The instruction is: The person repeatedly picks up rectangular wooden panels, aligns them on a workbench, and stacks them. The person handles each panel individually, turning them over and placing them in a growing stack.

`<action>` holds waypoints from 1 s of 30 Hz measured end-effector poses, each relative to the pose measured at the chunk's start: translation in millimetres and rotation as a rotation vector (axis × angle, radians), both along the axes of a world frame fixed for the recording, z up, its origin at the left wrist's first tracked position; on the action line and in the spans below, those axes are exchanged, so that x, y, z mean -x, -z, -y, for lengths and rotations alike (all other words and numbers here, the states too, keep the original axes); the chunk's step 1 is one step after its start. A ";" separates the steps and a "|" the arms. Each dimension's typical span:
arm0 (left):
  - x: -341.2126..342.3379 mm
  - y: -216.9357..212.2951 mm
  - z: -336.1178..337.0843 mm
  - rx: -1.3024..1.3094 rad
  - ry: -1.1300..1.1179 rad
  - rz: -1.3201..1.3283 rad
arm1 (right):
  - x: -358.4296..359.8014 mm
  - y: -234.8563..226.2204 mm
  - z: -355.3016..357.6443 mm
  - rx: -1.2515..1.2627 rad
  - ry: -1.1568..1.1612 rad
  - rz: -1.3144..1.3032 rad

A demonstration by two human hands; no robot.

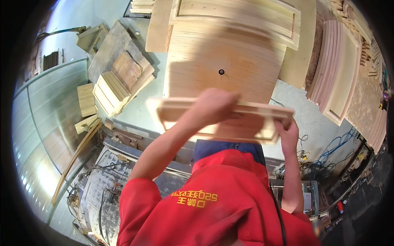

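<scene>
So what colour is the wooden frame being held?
The wooden frame is pale tan; see head view.

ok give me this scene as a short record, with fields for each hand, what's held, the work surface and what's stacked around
left hand: over the far edge of the framed panel, blurred, grip unclear
right hand: gripping the panel's right end
held: framed panel, pale wood, motion-blurred
surface: wooden board with a round black fitting
far end: another framed panel
stacked left: wooden panels
stacked right: long wooden panels
</scene>
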State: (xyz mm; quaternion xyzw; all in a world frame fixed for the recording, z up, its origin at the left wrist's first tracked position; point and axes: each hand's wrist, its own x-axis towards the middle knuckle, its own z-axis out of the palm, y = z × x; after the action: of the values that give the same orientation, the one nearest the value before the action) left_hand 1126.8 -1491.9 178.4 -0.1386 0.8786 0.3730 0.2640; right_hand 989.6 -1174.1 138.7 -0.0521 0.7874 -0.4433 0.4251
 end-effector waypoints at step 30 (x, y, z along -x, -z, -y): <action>-69.4 113.3 -31.6 0.562 -0.820 -0.573 | 14.5 46.8 -117.7 -0.393 0.015 -0.174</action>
State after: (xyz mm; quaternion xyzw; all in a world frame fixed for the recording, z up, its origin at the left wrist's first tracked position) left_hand 1196.2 -1460.3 65.1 -0.4264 0.8548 0.2198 -0.1979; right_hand 975.1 -1056.5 91.9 -0.0003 0.8927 -0.2784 0.3543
